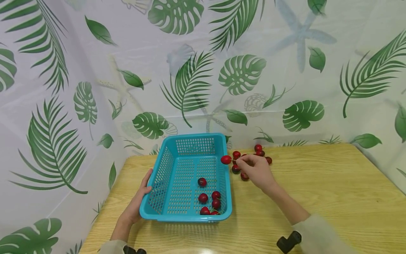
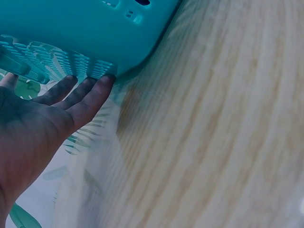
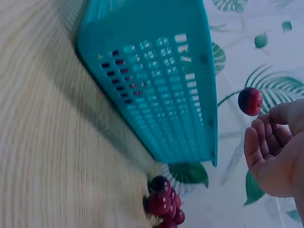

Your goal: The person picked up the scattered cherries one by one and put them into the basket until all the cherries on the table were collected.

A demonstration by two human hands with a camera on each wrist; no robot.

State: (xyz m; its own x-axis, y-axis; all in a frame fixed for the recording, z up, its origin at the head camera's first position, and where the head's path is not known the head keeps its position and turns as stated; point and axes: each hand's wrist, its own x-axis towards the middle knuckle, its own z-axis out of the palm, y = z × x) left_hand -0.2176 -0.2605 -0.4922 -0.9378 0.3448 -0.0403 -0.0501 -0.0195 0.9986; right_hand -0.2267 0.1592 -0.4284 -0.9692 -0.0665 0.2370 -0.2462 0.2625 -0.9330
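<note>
1. Turquoise plastic meets the left hand (image 1: 136, 204) at the basket's nine o'clock: fingers stretched out and slightly spread, fingertips touching the lattice wall, thumb by the rim.

2. Open side up, the basket (image 1: 180, 217) sits on a wooden table (image 1: 320, 187) before a leaf-printed sheet (image 1: 203, 116), its long axis appearing to run from six to twelve o'clock.

3. Glossy dark-red cherries inside (image 1: 203, 198) gather toward the basket's five o'clock corner.

4. Bright red, smooth and slightly oval, a pinched cherry (image 1: 226, 159) hangs at the basket's two o'clock, overlapping the rim from above but clear of it in the right wrist view, which shows one darker flank. Its long axis lies nearly nine to three, the thin stem pointing toward three.

5. Loose cherries (image 1: 244, 176) cluster on the table between two and three o'clock, partly hidden.

6. Thumb and forefinger of the right hand (image 1: 257, 173) pinch the stem; the remaining fingers curl inward.
</note>
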